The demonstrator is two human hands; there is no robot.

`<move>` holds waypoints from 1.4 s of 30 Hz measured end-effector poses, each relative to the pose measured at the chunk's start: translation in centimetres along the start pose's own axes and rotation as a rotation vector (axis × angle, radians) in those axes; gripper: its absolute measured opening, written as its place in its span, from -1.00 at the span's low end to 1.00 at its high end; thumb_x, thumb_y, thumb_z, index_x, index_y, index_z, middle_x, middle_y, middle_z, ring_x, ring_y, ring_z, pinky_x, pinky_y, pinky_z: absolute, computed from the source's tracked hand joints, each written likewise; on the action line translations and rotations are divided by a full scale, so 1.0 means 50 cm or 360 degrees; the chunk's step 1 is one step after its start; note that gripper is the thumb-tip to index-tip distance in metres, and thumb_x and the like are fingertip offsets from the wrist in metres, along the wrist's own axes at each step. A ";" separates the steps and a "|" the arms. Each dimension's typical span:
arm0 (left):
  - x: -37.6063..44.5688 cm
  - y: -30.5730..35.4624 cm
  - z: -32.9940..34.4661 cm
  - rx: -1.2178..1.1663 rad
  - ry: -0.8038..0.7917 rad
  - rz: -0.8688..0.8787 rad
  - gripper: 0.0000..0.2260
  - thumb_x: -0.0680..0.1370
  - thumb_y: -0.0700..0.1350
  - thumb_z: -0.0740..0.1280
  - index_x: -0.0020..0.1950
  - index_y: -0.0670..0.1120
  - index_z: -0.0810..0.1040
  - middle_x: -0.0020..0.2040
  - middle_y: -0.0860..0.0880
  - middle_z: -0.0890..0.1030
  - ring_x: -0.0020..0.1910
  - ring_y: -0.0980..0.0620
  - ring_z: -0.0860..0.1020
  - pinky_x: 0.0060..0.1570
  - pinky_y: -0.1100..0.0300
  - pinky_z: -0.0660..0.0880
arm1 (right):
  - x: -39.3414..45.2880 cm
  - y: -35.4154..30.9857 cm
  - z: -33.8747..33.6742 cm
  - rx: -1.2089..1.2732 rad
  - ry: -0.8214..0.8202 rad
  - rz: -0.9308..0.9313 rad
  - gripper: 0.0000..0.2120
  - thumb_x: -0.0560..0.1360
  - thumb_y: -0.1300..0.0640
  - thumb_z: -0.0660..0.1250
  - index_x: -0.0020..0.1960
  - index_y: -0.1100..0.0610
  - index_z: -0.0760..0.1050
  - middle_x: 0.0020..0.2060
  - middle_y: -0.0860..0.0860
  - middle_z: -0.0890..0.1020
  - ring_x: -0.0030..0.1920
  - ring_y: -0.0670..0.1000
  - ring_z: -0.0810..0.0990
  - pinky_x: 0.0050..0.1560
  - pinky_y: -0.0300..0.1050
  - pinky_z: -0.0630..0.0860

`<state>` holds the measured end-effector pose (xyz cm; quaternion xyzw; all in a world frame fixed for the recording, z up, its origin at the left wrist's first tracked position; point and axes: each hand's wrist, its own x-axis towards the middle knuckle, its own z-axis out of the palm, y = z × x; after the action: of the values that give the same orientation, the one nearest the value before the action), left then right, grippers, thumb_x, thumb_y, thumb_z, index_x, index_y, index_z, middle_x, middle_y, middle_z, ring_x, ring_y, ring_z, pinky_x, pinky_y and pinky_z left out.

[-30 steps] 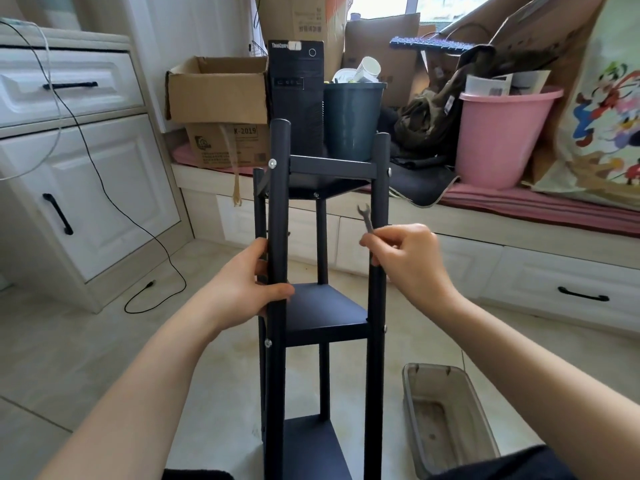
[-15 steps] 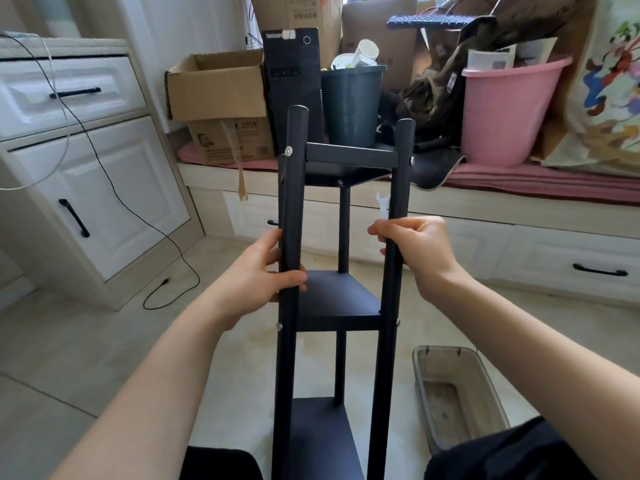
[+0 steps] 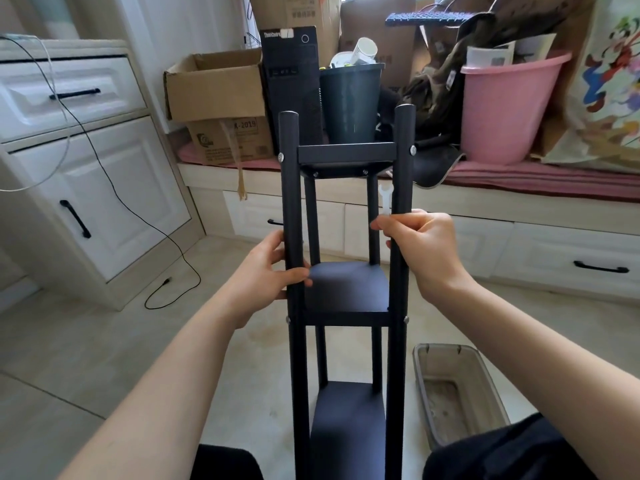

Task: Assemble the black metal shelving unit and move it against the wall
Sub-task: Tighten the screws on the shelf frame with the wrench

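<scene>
The black metal shelving unit (image 3: pixel 346 289) stands upright right in front of me, with three square shelves between four round posts. My left hand (image 3: pixel 268 271) grips the front left post just above the middle shelf. My right hand (image 3: pixel 420 247) is curled round the front right post at about the same height and also pinches a small flat wrench (image 3: pixel 385 199), whose open jaw sticks up beside the post. Silver bolts show at the shelf corners.
A clear plastic tub (image 3: pixel 457 389) lies on the tiled floor at the lower right. A white cabinet (image 3: pixel 79 188) with a trailing black cable stands left. Behind the unit a window bench carries cardboard boxes (image 3: pixel 214 84), a black computer tower, a dark bin and a pink bucket (image 3: pixel 509 105).
The unit now faces me squarely with its top shifted right. My right hand has gone from holding the wrench in front of the right post to gripping that post with the wrench.
</scene>
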<state>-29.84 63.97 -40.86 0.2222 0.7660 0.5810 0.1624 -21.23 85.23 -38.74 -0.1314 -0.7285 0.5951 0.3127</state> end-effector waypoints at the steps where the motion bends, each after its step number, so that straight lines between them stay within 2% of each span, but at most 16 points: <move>1: 0.001 0.000 0.000 0.0013 0.0006 -0.0004 -0.64 0.56 -0.28 0.42 0.19 0.14 0.48 -0.05 0.03 0.67 -0.09 -0.02 0.72 -0.18 0.16 0.66 | -0.002 -0.002 -0.001 -0.0008 -0.0001 -0.0016 -0.83 0.45 0.14 0.48 -0.30 -0.04 0.71 -0.21 -0.10 0.68 -0.05 -0.02 0.65 0.14 0.18 0.58; 7: 0.006 0.002 -0.015 0.0051 0.0073 -0.0065 -0.63 0.58 -0.25 0.40 0.27 0.13 0.48 0.07 0.03 0.67 -0.07 0.01 0.72 -0.15 0.13 0.65 | -0.016 -0.017 -0.002 -0.0085 -0.0103 -0.0135 -0.91 0.49 0.14 0.46 -0.17 0.07 0.74 -0.18 0.06 0.62 -0.06 0.09 0.61 0.12 0.20 0.55; 10: 0.011 -0.002 -0.030 0.0087 0.0205 -0.0092 -0.61 0.57 -0.28 0.41 0.32 0.07 0.48 0.07 -0.01 0.68 -0.07 -0.02 0.72 -0.11 0.05 0.67 | -0.020 -0.031 -0.005 -0.0175 -0.0262 -0.0272 -0.93 0.48 0.15 0.47 -0.13 0.09 0.74 -0.25 -0.02 0.59 -0.13 -0.03 0.59 -0.02 -0.07 0.55; 13: 0.015 -0.009 -0.040 0.0121 0.0357 -0.0147 -0.69 0.54 -0.32 0.43 0.21 -0.04 0.54 0.08 -0.10 0.66 -0.01 -0.13 0.68 -0.01 -0.11 0.66 | -0.020 -0.045 -0.004 -0.0254 -0.0396 -0.0401 -0.95 0.47 0.17 0.49 -0.10 0.08 0.74 -0.29 -0.13 0.53 -0.21 -0.21 0.53 -0.14 -0.38 0.41; 14: 0.015 -0.011 -0.040 0.0141 0.0399 -0.0165 -0.71 0.54 -0.33 0.43 0.19 -0.06 0.54 0.08 -0.11 0.66 0.01 -0.15 0.67 0.01 -0.13 0.65 | -0.019 -0.048 -0.003 -0.0234 -0.0431 -0.0407 -0.95 0.46 0.17 0.49 -0.10 0.09 0.74 -0.28 -0.14 0.54 -0.19 -0.22 0.55 -0.11 -0.37 0.43; 16: 0.014 -0.015 -0.039 0.0337 0.0482 -0.0126 -0.70 0.53 -0.30 0.45 0.22 -0.08 0.54 0.08 -0.08 0.65 0.05 -0.14 0.65 0.03 -0.11 0.65 | -0.021 -0.052 0.002 -0.0157 -0.0515 -0.0371 -0.96 0.45 0.18 0.51 -0.11 0.09 0.74 -0.19 -0.05 0.59 -0.07 -0.11 0.61 0.04 -0.14 0.55; 18: 0.012 -0.023 -0.036 0.0703 0.0569 -0.0018 -0.65 0.53 -0.24 0.46 0.29 -0.10 0.51 0.05 0.00 0.61 0.04 -0.04 0.59 -0.06 0.15 0.60 | -0.022 -0.055 0.008 -0.0096 -0.0589 -0.0329 -0.96 0.45 0.19 0.51 -0.12 0.10 0.73 -0.13 0.05 0.62 -0.01 0.06 0.64 0.14 0.08 0.58; 20: 0.004 -0.023 -0.028 0.0923 0.0641 0.0001 -0.62 0.54 -0.19 0.44 0.33 -0.10 0.45 0.06 -0.01 0.57 -0.05 0.02 0.51 -0.24 0.36 0.39 | -0.021 -0.058 0.012 -0.0056 -0.0638 -0.0305 -0.96 0.44 0.20 0.51 -0.12 0.12 0.74 -0.14 0.04 0.61 -0.03 0.04 0.64 0.11 0.04 0.59; 22: -0.005 -0.018 -0.017 0.0968 0.0712 -0.0009 -0.52 0.54 -0.18 0.42 0.42 -0.07 0.36 0.20 -0.06 0.53 0.00 -0.04 0.50 -0.15 0.21 0.42 | -0.019 -0.056 0.014 -0.0026 -0.0670 -0.0292 -0.94 0.44 0.21 0.51 -0.10 0.17 0.74 -0.20 -0.06 0.61 -0.11 -0.11 0.63 -0.01 -0.20 0.56; 24: -0.016 -0.005 -0.005 0.0992 0.0841 0.0135 -0.40 0.53 -0.21 0.43 0.51 -0.05 0.27 0.36 -0.06 0.44 0.20 -0.10 0.51 0.09 0.04 0.49 | -0.017 -0.053 0.016 -0.0028 -0.0676 -0.0304 -0.92 0.45 0.21 0.50 -0.09 0.20 0.73 -0.26 -0.17 0.60 -0.17 -0.18 0.62 -0.09 -0.34 0.50; 27: -0.032 0.016 0.012 0.0931 0.0986 0.0346 -0.44 0.49 -0.23 0.46 0.45 -0.04 0.38 0.37 -0.04 0.38 0.25 -0.05 0.48 0.09 0.12 0.43 | -0.013 -0.052 0.019 -0.0061 -0.0624 -0.0327 -0.91 0.46 0.17 0.50 -0.09 0.18 0.73 -0.18 0.00 0.65 -0.07 -0.03 0.65 0.01 -0.16 0.57; 30: -0.042 0.026 0.016 0.0888 0.0957 0.0323 -0.61 0.47 -0.26 0.46 0.28 -0.06 0.55 0.32 -0.01 0.37 0.15 0.04 0.46 0.03 0.16 0.38 | -0.009 -0.054 0.022 -0.0061 -0.0590 -0.0251 -0.92 0.47 0.12 0.51 -0.12 0.12 0.74 -0.18 0.03 0.66 -0.06 0.01 0.64 0.03 -0.08 0.55; 34: -0.048 0.028 0.009 0.0899 0.0933 0.0314 -0.66 0.48 -0.27 0.45 0.24 -0.08 0.57 0.33 0.01 0.41 0.11 0.13 0.40 0.02 0.19 0.37 | -0.007 -0.053 0.024 -0.0026 -0.0584 -0.0147 -0.90 0.46 0.09 0.51 -0.11 0.12 0.74 -0.16 0.06 0.67 -0.01 0.09 0.65 0.13 0.16 0.58; 37: -0.049 0.032 0.023 0.0886 0.0918 0.0378 -0.69 0.48 -0.29 0.45 0.19 -0.08 0.59 0.21 0.06 0.45 0.10 0.12 0.44 0.02 0.22 0.37 | -0.010 -0.056 0.030 -0.0002 -0.0610 -0.0127 -0.89 0.46 0.09 0.51 -0.09 0.12 0.74 -0.15 0.07 0.67 0.01 0.10 0.65 0.14 0.21 0.57; 40: -0.050 0.040 0.043 0.0585 0.0501 0.0212 -0.74 0.49 -0.26 0.46 0.11 0.01 0.60 0.02 0.09 0.63 0.01 0.08 0.62 -0.06 0.27 0.52 | -0.016 -0.055 0.040 0.0005 -0.0633 -0.0111 -0.92 0.46 0.08 0.52 -0.10 0.08 0.74 -0.21 -0.06 0.66 0.15 0.11 0.62 0.24 0.21 0.52; 42: -0.054 0.042 0.055 0.0475 0.0065 0.0002 -0.72 0.49 -0.18 0.48 0.11 0.11 0.57 -0.04 0.10 0.68 -0.04 0.15 0.66 -0.12 0.33 0.53 | -0.021 -0.054 0.050 -0.0014 -0.0593 -0.0136 -0.92 0.46 0.08 0.51 -0.11 0.08 0.74 -0.27 -0.11 0.62 0.06 0.09 0.64 0.16 0.18 0.55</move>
<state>-25.85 65.27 -39.62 0.2325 0.8469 0.4651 0.1114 -21.48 81.99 -36.72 0.0105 -0.7814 0.5921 0.1968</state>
